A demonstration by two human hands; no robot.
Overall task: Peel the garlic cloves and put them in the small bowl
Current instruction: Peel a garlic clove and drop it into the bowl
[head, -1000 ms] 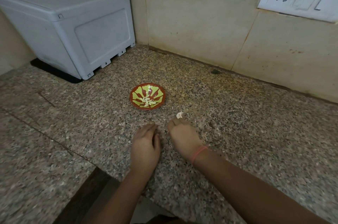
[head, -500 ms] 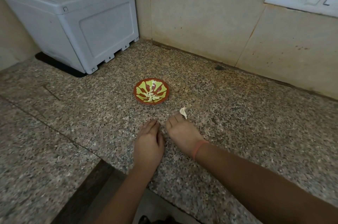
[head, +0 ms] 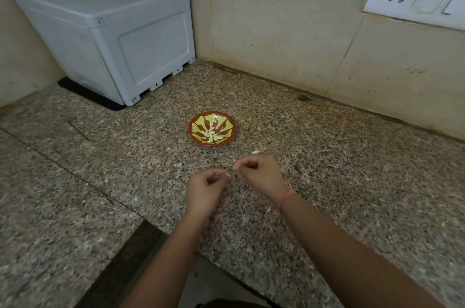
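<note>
Both hands: left hand and right hand hovered over the counter, near each other, apart
Left fingers: curled in, thumb tip at forefinger; whether they pinched anything could not be told
Right fingers: curled likewise, tips bunched; contents too small to tell
Peel scrap: on the counter just behind the right hand
Garlic cloves: peeled, piled in the small bowl beyond the hands
Edges: counter's front edge lay under the forearms; wall behind; grey box in the far left corner
Room: granite stretched wide on both sides
</note>
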